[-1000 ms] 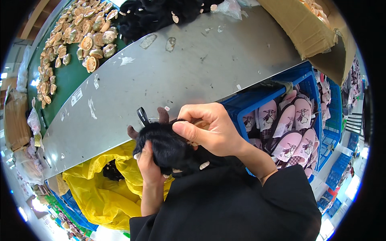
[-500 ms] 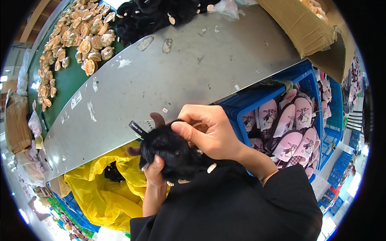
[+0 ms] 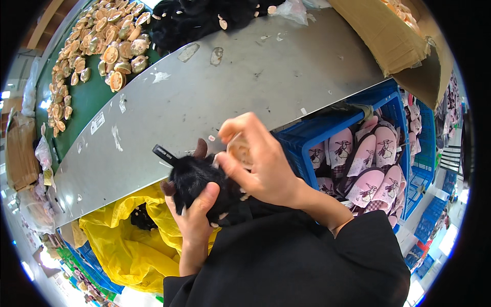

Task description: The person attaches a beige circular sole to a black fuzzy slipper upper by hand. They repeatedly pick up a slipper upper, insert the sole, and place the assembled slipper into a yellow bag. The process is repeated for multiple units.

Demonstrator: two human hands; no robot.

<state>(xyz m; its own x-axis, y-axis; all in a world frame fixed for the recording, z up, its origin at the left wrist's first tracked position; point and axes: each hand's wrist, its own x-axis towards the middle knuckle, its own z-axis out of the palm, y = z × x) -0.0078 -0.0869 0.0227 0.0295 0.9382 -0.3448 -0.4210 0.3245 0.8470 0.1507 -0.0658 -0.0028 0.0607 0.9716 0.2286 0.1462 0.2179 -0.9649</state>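
A small black plush toy (image 3: 193, 176) with brown horns and a black tag rests in my left hand (image 3: 197, 217), the thumb pressed on its fur. Just to the right and above it, my right hand (image 3: 263, 171) curls around a peach-coloured plastic shell piece (image 3: 239, 152), its hollow side partly showing. That hand is a little blurred. The toy's lower right side is hidden behind the right hand and against my black clothing.
A grey metal worktop (image 3: 225, 77) lies ahead, beside a green belt (image 3: 84, 105) with many plastic shells (image 3: 116, 53). Black plush pieces (image 3: 189, 23) lie at the back. A blue crate (image 3: 302, 148) holds pink slippers (image 3: 365, 151). A yellow bag (image 3: 123, 245) and a cardboard box (image 3: 383, 38) flank me.
My right hand has lifted away from the plush toy with the plastic shell piece, which now shows more. My left hand has shifted slightly left and turned the toy.
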